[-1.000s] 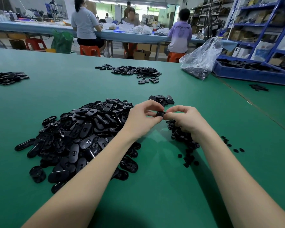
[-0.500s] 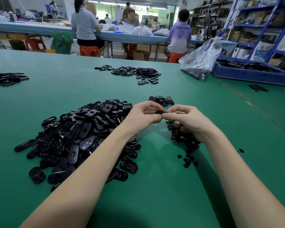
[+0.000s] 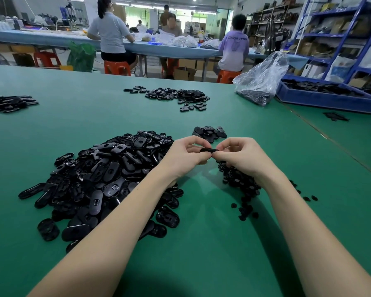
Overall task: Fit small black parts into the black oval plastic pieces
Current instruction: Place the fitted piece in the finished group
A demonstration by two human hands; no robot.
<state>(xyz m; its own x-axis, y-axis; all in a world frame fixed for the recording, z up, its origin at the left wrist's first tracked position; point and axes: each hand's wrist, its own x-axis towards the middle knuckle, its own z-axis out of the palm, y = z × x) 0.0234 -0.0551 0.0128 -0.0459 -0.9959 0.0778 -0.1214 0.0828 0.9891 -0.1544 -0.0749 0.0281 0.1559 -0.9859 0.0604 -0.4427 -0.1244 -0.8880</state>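
Observation:
My left hand (image 3: pixel 185 156) and my right hand (image 3: pixel 241 156) meet above the green table (image 3: pixel 201 254) and pinch one black oval piece (image 3: pixel 208 149) edge-on between their fingertips. Whether a small part sits in it is hidden by the fingers. A large heap of black oval pieces (image 3: pixel 107 179) lies under and left of my left forearm. A smaller heap of small black round parts (image 3: pixel 238 183) lies below my right hand, with a few strays (image 3: pixel 310 198) to its right. A little stack of oval pieces (image 3: pixel 209 132) rests just beyond my hands.
Farther back lie two more scatters of oval pieces (image 3: pixel 176 96) (image 3: pixel 8 102). A clear plastic bag of black parts (image 3: pixel 259 82) and a blue tray (image 3: pixel 321 96) stand at the right rear. People sit on orange stools at a long bench (image 3: pixel 158 50) behind.
Both hands stay together over the same spot. The held piece has turned from a small end-on lump to a flat edge-on strip between the fingertips.

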